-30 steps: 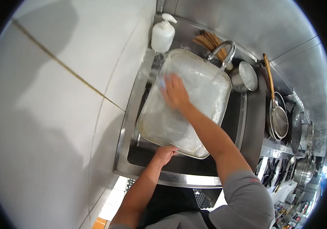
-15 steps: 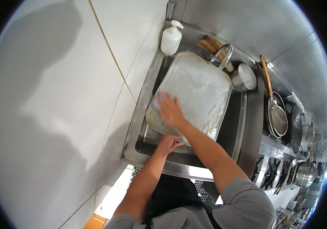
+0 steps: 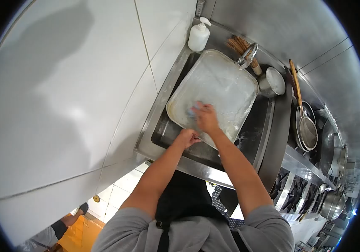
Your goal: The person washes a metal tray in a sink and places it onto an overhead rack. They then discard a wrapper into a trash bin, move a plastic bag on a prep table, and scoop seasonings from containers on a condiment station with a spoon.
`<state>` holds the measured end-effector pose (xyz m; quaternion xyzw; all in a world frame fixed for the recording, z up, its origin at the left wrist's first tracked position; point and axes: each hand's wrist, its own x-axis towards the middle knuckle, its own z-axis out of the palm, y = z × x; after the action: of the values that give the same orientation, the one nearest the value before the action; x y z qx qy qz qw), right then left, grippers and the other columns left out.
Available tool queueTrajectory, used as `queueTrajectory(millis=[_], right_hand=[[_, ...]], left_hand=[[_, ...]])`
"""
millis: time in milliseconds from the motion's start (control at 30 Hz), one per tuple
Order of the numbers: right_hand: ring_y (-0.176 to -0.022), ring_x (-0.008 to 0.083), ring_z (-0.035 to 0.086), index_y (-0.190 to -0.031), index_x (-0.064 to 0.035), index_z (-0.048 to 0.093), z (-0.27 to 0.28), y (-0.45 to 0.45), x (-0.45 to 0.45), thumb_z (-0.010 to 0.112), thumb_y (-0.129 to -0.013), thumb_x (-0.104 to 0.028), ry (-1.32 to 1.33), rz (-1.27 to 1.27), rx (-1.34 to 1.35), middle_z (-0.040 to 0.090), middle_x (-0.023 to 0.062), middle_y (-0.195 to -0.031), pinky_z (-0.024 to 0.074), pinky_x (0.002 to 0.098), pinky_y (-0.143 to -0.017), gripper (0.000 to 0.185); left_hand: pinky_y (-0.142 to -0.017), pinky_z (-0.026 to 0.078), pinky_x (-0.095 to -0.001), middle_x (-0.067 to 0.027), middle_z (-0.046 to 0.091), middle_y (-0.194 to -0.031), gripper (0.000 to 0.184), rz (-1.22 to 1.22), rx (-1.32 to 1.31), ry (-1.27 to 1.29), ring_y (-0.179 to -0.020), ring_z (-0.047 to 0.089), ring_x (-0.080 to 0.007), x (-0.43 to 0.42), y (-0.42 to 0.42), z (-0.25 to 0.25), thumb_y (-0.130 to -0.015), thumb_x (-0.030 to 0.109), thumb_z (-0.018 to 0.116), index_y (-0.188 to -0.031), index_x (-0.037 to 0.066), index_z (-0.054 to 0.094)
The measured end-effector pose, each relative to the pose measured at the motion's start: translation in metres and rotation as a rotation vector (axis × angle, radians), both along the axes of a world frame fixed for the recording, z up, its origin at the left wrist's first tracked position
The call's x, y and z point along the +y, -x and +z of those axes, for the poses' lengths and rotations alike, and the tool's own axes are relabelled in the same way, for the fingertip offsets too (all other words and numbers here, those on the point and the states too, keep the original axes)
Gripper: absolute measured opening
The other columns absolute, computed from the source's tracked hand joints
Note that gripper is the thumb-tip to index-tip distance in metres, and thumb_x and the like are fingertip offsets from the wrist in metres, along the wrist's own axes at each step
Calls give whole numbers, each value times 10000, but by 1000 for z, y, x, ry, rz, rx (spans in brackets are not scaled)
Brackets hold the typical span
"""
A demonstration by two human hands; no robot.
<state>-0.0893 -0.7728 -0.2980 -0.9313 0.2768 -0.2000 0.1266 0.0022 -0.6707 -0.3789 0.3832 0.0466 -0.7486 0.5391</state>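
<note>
set in a wide stainless-steel sink (image 3: 146, 140): one large, shallow, rectangular grey-metal tray (image 3: 217, 84) with rounded corners, angled, near end toward the body. looks stiff and tough, probably not heavy for its footprint but awkward. patchy whitish film on top, apparently wet, so expect slippery. can't tell if resting on the basin floor or propped on an edge. best hold: raised rim, both long sides; near edge fine for steadying.

around it, descending: brown bristle brush (image 3: 239, 44) behind the far edge; white plastic pump bottle (image 3: 198, 38) off the far left corner; round stainless-steel pot (image 3: 266, 87) with whitish contents, just beside the far right corner; curved chrome tap (image 3: 243, 63) right at the far edge. main obstacles to lifting or turning: tap, then pot.

left hand (image 3: 188, 137): curled on the near rim, gripping. right hand (image 3: 207, 117): over the top face near that end, fingers bent around a small bluish pad (image 3: 193, 110), blurred.
</note>
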Motion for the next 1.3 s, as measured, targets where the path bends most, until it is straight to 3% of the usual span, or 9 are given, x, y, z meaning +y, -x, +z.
queueTrajectory(millis=[267, 367, 467, 667, 733, 933, 1000, 1133, 1300], right_hand=[[-1062, 332, 492, -1012, -169, 705, 18, -42, -12, 657, -719, -60, -60, -59, -43, 559, 76, -1182, 419, 400, -941, 316], [-1004, 337, 501, -968, -138, 695, 22, -47, -5, 674, -667, -12, -169, 307, -11, 550, 103, -1130, 424, 415, -912, 327], [-1006, 338, 502, -933, -118, 683, 19, -44, -18, 674, -661, -12, -105, 16, -46, 547, 111, -1124, 425, 417, -910, 292], [-1002, 332, 509, -937, -131, 681, 19, 5, -34, 661, -664, -35, -80, 269, -2, 559, 124, -1100, 439, 438, -869, 290], [-1022, 360, 518, -935, -112, 676, 31, 40, -44, 662, -667, -14, 9, -86, 23, 564, 141, -1105, 434, 428, -891, 286], [-965, 350, 563, -1004, -51, 648, 51, 142, -99, 676, -717, -36, -53, -337, -348, 610, 158, -1024, 450, 423, -869, 288], [-968, 368, 562, -1041, -35, 628, 96, 163, -124, 662, -731, -35, 53, -439, -401, 611, 176, -1000, 444, 437, -862, 312], [-1115, 403, 518, -1203, -4, 554, 143, 184, -200, 636, -771, -48, 387, -592, -307, 586, 219, -1153, 402, 441, -974, 442], [-1171, 399, 491, -1255, -62, 533, 136, 170, -229, 650, -796, -117, 343, -568, -107, 536, 218, -1260, 404, 451, -985, 478]], left_hand=[[-885, 500, -578, -197, 593, -1052, 279, 85, 11, 10, -997, 606, -360, 8, 2, 24, -771, -55, 538, -1050, -51, 524], [-871, 510, -570, -207, 590, -1055, 310, 148, 72, -16, -966, 617, -371, 6, 5, 26, -739, -79, 543, -1048, -62, 523], [-870, 510, -573, -212, 572, -1095, 352, 100, 67, -16, -962, 617, -379, 3, 5, 3, -727, -83, 535, -1078, -81, 501], [-863, 523, -555, -213, 572, -1085, 375, 85, 9, 28, -965, 615, -377, 4, 4, 19, -748, -59, 533, -1117, -91, 480], [-861, 528, -543, -211, 578, -1071, 372, 91, -37, 23, -963, 617, -373, 8, 5, 26, -752, -53, 534, -1120, -85, 483], [-802, 562, -476, -196, 582, -1069, 437, 16, -123, 55, -960, 621, -346, 42, -6, 89, -729, -47, 582, -1151, -63, 470], [-742, 551, -439, -139, 602, -1045, 413, 14, -472, -38, -922, 623, -282, 54, -16, 107, -737, -15, 610, -1140, 11, 525], [-701, 561, -404, -164, 595, -1047, 580, 3, -735, -3, -884, 627, -273, 66, -35, 131, -668, -10, 655, -1208, -10, 443], [-695, 560, -396, -147, 592, -1037, 520, 48, -883, -53, -856, 623, -264, 69, -29, 163, -667, -14, 645, -1162, -23, 484]])
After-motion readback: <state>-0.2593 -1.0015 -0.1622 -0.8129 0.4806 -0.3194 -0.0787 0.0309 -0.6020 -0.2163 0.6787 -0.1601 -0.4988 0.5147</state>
